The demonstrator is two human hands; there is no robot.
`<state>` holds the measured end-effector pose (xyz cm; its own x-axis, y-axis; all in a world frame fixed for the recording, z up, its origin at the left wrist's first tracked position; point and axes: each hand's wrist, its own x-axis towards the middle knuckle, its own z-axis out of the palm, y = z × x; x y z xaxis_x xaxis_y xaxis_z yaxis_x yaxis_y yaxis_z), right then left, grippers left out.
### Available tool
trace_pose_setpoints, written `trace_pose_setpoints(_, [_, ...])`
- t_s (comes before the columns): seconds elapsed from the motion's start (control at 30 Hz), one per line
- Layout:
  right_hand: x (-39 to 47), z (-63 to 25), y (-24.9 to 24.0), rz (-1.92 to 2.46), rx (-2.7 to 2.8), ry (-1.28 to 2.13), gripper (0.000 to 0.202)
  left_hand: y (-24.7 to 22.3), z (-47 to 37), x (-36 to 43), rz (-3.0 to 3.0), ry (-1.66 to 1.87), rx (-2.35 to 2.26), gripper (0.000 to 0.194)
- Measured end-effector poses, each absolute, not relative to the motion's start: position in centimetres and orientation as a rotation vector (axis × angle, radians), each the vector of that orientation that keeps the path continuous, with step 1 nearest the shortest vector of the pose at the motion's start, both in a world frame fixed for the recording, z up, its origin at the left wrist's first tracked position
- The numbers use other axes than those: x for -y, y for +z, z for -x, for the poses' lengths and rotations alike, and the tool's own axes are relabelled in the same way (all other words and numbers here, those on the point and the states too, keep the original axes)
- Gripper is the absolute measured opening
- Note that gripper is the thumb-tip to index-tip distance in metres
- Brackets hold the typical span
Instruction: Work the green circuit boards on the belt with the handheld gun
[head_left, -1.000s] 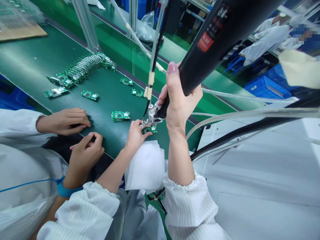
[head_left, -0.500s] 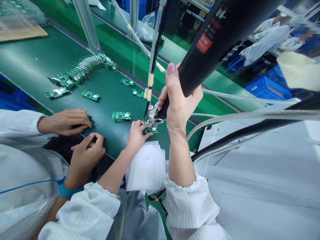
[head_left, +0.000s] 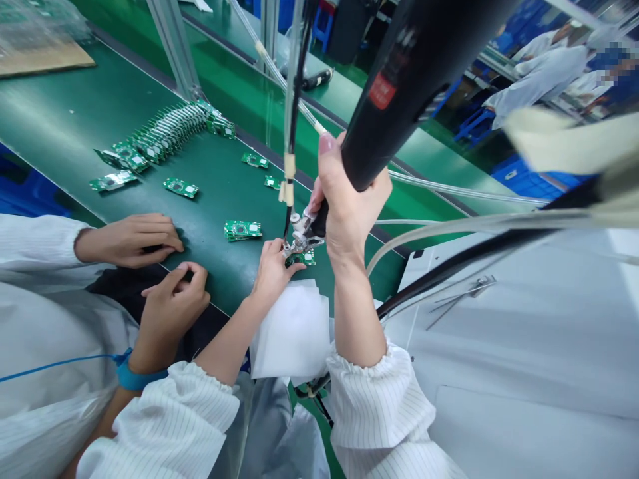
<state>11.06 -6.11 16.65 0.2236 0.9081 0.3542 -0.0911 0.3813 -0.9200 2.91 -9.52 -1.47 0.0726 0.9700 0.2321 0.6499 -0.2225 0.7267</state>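
Note:
My right hand [head_left: 347,206] wraps around the lower end of a black electric screwdriver [head_left: 384,100], which leans up and to the right. Its metal nozzle [head_left: 298,233], joined by a feed tube, comes down over a green circuit board [head_left: 308,258] on the table. My left hand [head_left: 272,269] pinches that board at its near edge, the fingertips right beside the nozzle. Nozzle and fingers hide much of the board, so I cannot tell whether the tip touches it. A small stack of circuit boards [head_left: 242,229] lies just left of my left hand.
A long row of leaning circuit boards [head_left: 170,133] stretches across the green table [head_left: 74,126], with several loose ones nearby. A co-worker's hands [head_left: 174,293] rest at the left edge. White sheets [head_left: 292,332] lie below my hands. Hoses [head_left: 449,226] cross at right.
The screwdriver and my right hand have tilted and shifted slightly left, the feed tube with them. My left hand and the board stay in place.

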Motion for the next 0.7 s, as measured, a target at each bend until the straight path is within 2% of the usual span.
trace_pose_setpoints(0.2, [5.5,-11.7,16.4,0.845,1.067,0.807,0.020,-1.2,-2.9,9.5,-1.888,0.998,-1.586,0.030])
trace_pose_setpoints(0.43, [6.0,-12.4,20.3,0.889,1.047,0.480,0.028,-0.5,-2.9,9.8,-1.788,1.017,-1.531,0.026])
trace_pose_setpoints(0.7, [6.1,-13.3,21.4,0.949,1.077,0.407,0.018,0.9,-2.0,9.6,-1.475,1.016,-1.418,0.019])
